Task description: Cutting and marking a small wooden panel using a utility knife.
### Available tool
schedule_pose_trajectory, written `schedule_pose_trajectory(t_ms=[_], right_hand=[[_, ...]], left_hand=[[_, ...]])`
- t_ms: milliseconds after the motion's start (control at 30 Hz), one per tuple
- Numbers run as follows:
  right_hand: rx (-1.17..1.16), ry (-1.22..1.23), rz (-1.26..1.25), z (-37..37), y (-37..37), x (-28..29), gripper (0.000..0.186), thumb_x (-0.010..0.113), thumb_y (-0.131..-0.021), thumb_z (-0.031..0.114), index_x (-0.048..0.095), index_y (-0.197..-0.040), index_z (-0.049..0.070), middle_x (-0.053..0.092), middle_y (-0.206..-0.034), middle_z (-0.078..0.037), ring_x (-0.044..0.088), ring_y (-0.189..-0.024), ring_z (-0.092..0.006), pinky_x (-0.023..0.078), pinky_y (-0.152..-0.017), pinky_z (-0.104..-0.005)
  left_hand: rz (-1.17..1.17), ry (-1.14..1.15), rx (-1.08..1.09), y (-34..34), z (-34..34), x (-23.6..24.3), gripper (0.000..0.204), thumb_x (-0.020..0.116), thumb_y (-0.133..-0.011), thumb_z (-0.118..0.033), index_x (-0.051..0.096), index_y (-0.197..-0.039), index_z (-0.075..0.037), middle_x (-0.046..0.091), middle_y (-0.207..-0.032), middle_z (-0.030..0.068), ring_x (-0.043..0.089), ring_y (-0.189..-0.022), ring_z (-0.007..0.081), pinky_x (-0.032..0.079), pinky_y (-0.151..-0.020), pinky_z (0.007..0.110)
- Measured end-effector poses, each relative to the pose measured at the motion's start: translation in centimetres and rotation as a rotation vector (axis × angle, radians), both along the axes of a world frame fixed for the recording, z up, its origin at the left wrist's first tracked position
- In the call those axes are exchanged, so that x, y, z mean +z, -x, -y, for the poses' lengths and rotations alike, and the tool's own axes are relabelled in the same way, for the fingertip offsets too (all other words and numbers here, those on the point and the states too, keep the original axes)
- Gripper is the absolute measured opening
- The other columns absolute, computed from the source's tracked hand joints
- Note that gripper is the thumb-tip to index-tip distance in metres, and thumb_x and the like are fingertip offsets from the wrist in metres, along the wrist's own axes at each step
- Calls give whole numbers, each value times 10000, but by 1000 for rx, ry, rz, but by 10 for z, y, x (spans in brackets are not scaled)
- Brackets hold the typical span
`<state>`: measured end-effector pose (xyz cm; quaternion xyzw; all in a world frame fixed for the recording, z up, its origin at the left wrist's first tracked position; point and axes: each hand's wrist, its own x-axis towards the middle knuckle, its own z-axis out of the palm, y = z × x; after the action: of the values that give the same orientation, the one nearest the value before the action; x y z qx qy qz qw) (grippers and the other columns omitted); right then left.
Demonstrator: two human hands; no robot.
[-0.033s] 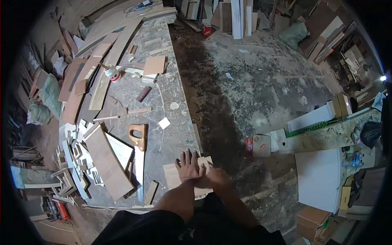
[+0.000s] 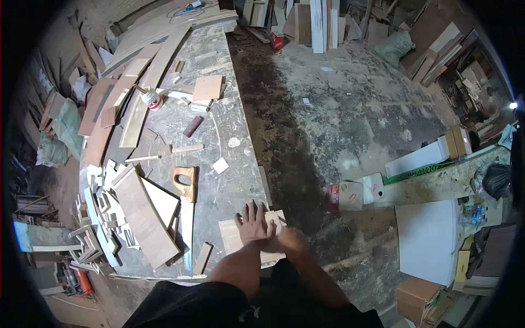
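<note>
My left hand (image 2: 254, 226) lies flat on a light wooden board (image 2: 229, 235) at the bench's near right corner, fingers spread. At the board's right side my right hand (image 2: 293, 239) is closed. A small dark thin end shows in front of its fingers, but what it grips is mostly hidden. To the left of the board a short wood block (image 2: 203, 258) lies on the bench. Beyond that rests a handsaw (image 2: 186, 218), its wooden handle pointing away from me.
Wood offcuts (image 2: 112, 218) and a wide plank (image 2: 145, 218) crowd the bench's left side. Farther up are a white square piece (image 2: 220, 165), a dark red roll (image 2: 193, 126) and a glue bottle (image 2: 151, 99). Past the bench's right edge, a white panel (image 2: 426, 240) leans by cluttered shelving.
</note>
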<state>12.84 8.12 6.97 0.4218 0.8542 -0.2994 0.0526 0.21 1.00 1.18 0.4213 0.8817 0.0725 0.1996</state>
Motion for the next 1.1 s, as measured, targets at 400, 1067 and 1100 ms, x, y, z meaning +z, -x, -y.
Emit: schedule_pose_trajectory(t_ms=[400,1067,1100], right_hand=[[62,11,218,9,-10,-34,267,658,-881,336,714,-863,75,719,-836,-165,726,-853,-385,586,-745,-486],[92,45,41,5,-15,-24,298,564,-927,295,743,-948,58,734,-971,-211,728,-930,-385,579,-784,-497],[72,-13,208,9,-3,-11,293,532,-925,253,748,-856,67,735,-925,-196,728,-887,-380,578,-758,-501]], left_hand=[[-37,-47,-5,-1,3,-10,815,484,-901,-578,341,-1583,-157,228,-1677,160,190,-1544,382,112,-1178,700],[-45,-77,8,-1,5,-8,823,494,-874,-564,369,-1565,-136,249,-1659,204,219,-1527,410,116,-1177,688],[-35,-62,12,-1,4,-9,828,493,-872,-568,364,-1569,-141,244,-1661,203,212,-1530,409,112,-1177,691]])
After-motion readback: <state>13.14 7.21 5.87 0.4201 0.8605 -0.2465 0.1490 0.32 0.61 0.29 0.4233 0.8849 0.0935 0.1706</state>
